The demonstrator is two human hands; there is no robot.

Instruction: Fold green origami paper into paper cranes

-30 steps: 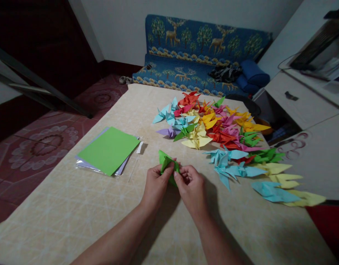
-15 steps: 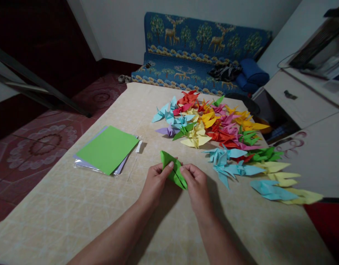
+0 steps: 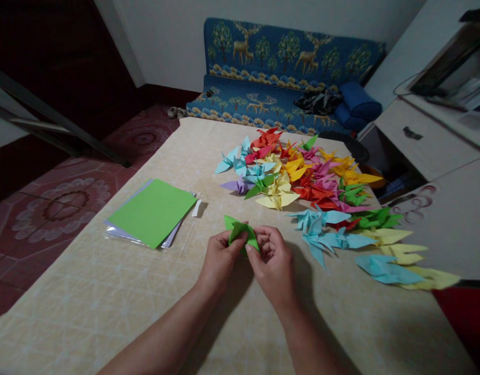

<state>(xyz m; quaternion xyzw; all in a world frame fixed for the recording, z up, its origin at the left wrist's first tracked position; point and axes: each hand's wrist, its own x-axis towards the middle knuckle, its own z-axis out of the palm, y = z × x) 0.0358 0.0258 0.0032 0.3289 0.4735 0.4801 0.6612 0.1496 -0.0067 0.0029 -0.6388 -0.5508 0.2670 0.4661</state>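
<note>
A partly folded piece of green origami paper (image 3: 236, 228) is held just above the table between my two hands. My left hand (image 3: 221, 255) pinches its left side, with the thumb pressed on the front. On the lower right edge, my right hand (image 3: 274, 255) grips it with the thumb in front and the other fingers curled behind. One flap of the paper stands raised toward the upper left. Fingers cover part of the folds. To the left lies a stack of coloured paper sheets (image 3: 154, 213), green on top, in clear plastic wrap.
Many folded paper cranes (image 3: 298, 174) in several colours spread over the right half of the table (image 3: 107, 312). Blue and yellow folded pieces (image 3: 388, 268) lie near its right edge. A small white strip (image 3: 197, 208) rests beside the stack. Beyond stands a blue sofa (image 3: 259, 99).
The green paper has been turned and bent, so its long flat face no longer shows and a flap now lifts. My right thumb has moved lower and left across it.
</note>
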